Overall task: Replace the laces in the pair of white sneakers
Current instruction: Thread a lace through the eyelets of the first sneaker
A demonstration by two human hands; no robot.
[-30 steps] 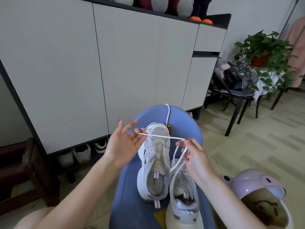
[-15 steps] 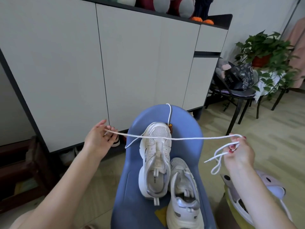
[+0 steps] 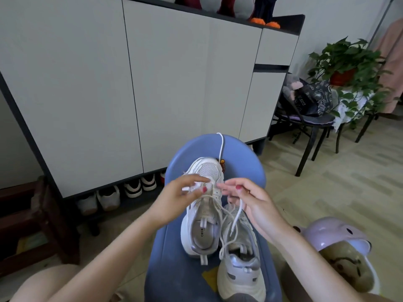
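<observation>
On the blue chair (image 3: 239, 153): two white sneakers (image 3: 204, 214)
Left hand (image 3: 174, 199): pinches lace end (image 3: 187, 188)
Right hand (image 3: 250, 201): holds lace (image 3: 236, 216)

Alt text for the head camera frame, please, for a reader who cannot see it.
Two bare hands, left hand and right hand, pinch a white lace over the toe of the far sneaker. It stands beside the near sneaker on a blue stool facing a white cabinet.
</observation>
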